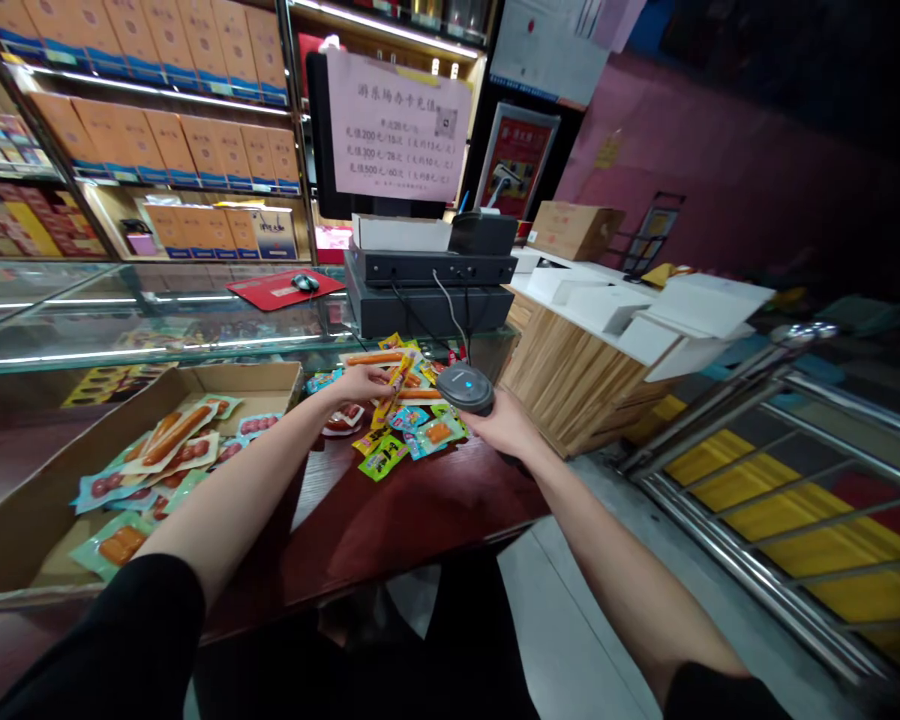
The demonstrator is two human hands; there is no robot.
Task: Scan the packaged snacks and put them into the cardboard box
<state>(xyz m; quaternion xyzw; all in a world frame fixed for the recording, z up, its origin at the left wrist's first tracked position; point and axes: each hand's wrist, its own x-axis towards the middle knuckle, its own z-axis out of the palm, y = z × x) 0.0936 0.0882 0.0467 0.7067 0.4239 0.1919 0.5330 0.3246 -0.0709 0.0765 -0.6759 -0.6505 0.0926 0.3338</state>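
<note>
Left hand [365, 384]: fingers pinch a slim yellow plastic packet [391, 392] above a heap of multicoloured snack packets [409, 419], toward the far edge of the glossy dark-red table [412, 525]. Right hand [504, 422]: closed around a dark-grey rounded handheld scanner [465, 388], near the right edge. An open brown cardboard carton [274, 382] of packaged sausages [171, 440] occupies the left.

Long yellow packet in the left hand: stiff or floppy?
The long yellow packet is probably fairly stiff: it shows no obvious sag in the left hand. Likely light, being slim. Its narrow shape may let it twist between the fingers.
</note>
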